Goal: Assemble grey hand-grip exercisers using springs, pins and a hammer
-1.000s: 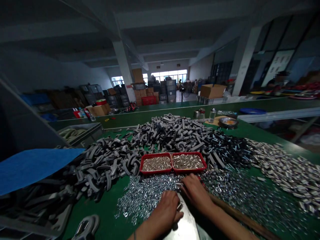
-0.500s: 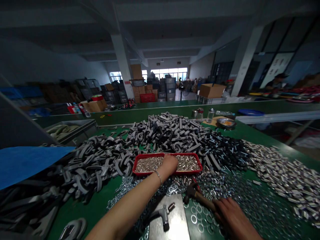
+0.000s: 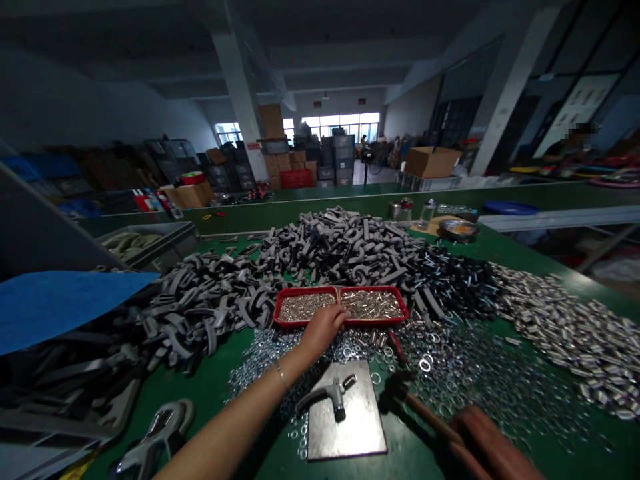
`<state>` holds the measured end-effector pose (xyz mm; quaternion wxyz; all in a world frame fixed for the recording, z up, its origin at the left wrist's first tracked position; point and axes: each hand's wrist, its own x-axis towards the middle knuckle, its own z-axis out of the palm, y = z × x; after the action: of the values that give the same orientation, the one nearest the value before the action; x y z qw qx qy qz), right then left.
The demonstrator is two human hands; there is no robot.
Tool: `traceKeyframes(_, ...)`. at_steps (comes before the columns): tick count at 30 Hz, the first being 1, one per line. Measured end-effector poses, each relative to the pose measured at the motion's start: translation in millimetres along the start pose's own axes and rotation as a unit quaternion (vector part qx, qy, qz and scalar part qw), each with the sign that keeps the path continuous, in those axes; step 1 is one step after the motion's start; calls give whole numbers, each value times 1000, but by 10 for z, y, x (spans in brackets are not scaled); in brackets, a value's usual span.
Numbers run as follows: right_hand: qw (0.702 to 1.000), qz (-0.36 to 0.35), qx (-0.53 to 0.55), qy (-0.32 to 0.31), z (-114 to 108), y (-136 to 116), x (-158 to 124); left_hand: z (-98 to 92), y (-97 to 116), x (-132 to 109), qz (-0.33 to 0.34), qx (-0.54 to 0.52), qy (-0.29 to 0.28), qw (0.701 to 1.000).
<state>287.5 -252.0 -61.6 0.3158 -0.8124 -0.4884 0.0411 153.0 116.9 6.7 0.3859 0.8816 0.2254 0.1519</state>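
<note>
Curved grey parts (image 3: pixel 350 250) behind red trays (image 3: pixel 373 323), shiny rings (image 3: pixel 267 357) in front. L hand (image 3: pixel 321 329) at trays' rim, can't tell what's held; R hand (image 3: pixel 480 432) clutches wood-handled hammer (image 3: pixel 434 419) nr smooth metal plate (image 3: pixel 361 427) w/ T-shaped part (image 3: pixel 337 399) atop.

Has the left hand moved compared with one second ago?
Yes. Judged against the red trays, the left hand has moved forward, away from the wearer: it was over the metal plate, and is now at the trays' near edge.
</note>
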Motion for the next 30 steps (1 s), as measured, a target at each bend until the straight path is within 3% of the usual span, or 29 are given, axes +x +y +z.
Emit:
traceKeyframes(3,997,38,62,-33,83,-118,-6,-28,-110,-416,-41,-99,-43,993)
traceKeyframes(7,968,148,204,-23,165,-498,450,-147,-316,-857,-106,-201,-102,968)
traceKeyframes(9,913,231,335,-43,219,-678,513,-305,-425,-1046,-129,-232,-92,960)
traceKeyframes(12,798,333,496,-82,363,-832,305,-576,-538,-1291,-139,-207,-22,968)
traceKeyframes(14,762,354,533,-100,493,-867,127,-703,-551,-1386,-118,-121,23,985)
traceKeyframes(17,776,336,522,-111,662,-902,45,-766,-474,-1378,-63,45,74,994)
traceKeyframes(19,797,309,511,-93,711,-950,117,-748,-389,-1309,-34,95,104,989)
traceKeyframes(24,805,268,527,-43,708,-1073,306,-683,-256,-1189,-51,-3,88,995)
traceKeyframes(30,820,256,508,-64,808,-1043,254,-768,-334,-1238,-117,-101,31,988)
